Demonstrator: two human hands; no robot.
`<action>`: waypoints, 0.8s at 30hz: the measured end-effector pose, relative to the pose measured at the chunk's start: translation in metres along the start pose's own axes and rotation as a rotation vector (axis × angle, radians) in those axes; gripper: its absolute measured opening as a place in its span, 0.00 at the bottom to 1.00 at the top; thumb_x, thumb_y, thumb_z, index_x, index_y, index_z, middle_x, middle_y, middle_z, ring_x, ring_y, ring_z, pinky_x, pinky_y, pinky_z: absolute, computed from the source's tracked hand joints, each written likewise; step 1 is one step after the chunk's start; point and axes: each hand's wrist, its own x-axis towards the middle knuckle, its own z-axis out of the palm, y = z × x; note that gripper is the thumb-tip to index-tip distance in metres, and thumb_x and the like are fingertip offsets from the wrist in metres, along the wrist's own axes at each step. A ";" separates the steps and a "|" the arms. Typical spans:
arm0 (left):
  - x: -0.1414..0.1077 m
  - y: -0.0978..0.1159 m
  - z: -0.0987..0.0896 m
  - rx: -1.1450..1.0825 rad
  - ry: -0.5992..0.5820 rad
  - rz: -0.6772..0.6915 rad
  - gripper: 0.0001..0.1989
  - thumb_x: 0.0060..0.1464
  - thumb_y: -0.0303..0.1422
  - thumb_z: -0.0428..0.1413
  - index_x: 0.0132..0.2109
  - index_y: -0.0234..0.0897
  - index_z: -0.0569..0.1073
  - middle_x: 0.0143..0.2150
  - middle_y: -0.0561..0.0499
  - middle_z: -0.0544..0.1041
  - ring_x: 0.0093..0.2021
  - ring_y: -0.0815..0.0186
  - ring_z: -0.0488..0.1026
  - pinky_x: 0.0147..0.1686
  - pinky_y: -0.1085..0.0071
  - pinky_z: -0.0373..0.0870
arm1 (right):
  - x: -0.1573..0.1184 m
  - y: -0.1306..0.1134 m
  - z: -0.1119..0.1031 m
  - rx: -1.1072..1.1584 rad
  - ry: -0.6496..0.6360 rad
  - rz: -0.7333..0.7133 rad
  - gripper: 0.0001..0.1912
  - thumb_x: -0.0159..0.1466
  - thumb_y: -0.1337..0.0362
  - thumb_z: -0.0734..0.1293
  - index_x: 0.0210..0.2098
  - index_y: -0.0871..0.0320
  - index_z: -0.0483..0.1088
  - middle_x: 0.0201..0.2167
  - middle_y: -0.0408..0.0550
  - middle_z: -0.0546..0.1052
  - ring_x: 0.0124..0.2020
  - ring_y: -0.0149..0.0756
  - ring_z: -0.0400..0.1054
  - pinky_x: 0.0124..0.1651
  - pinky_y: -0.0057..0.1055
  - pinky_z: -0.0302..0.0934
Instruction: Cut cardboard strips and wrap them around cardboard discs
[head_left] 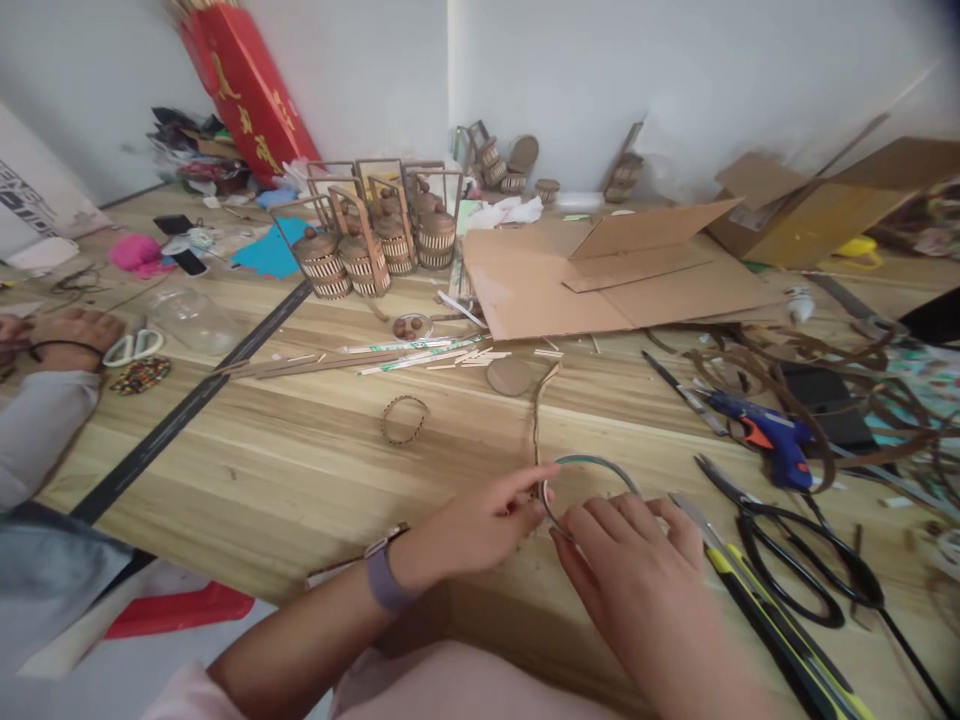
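A thin, greenish hoop (600, 461) is held low over the table, right of the middle. My right hand (645, 570) has its fingers curled over the hoop's near right side. At the hoop's left edge, my left hand (487, 520) pinches with its index finger stretched along the rim; its other fingers are folded under. A narrow brown strip (537, 415) runs from that left edge away across the table. Just beyond lies a flat round brown disc (510, 377). A small woven ring (404, 420) rests on the table to the left.
To the right lie a yellow-and-black utility knife (772, 620), black-handled scissors (795, 560) and a blue glue gun (780, 440). Flat cardboard (540, 290) and several small lidded bamboo baskets (367, 255) stand behind. Another person's hand (71, 335) is at far left, near white-handled scissors (133, 347).
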 end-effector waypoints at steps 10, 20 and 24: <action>0.017 -0.004 -0.003 -0.409 0.021 -0.309 0.23 0.57 0.53 0.54 0.33 0.34 0.71 0.21 0.57 0.67 0.21 0.72 0.63 0.25 0.75 0.62 | 0.002 -0.011 0.000 0.053 0.001 0.037 0.13 0.67 0.71 0.61 0.27 0.54 0.69 0.23 0.42 0.72 0.34 0.38 0.63 0.49 0.39 0.46; 0.023 0.005 -0.005 -0.136 0.103 -0.279 0.19 0.66 0.43 0.41 0.33 0.36 0.65 0.26 0.56 0.71 0.18 0.74 0.63 0.22 0.75 0.57 | 0.000 -0.009 0.009 0.088 0.009 0.065 0.14 0.66 0.72 0.61 0.25 0.54 0.67 0.23 0.42 0.72 0.35 0.38 0.63 0.52 0.40 0.44; 0.026 0.008 -0.008 -0.072 0.168 -0.294 0.16 0.67 0.38 0.40 0.33 0.37 0.64 0.25 0.58 0.69 0.18 0.74 0.61 0.22 0.75 0.57 | -0.002 -0.010 0.009 0.096 -0.003 0.055 0.13 0.67 0.71 0.61 0.27 0.53 0.68 0.24 0.41 0.72 0.36 0.38 0.63 0.53 0.40 0.44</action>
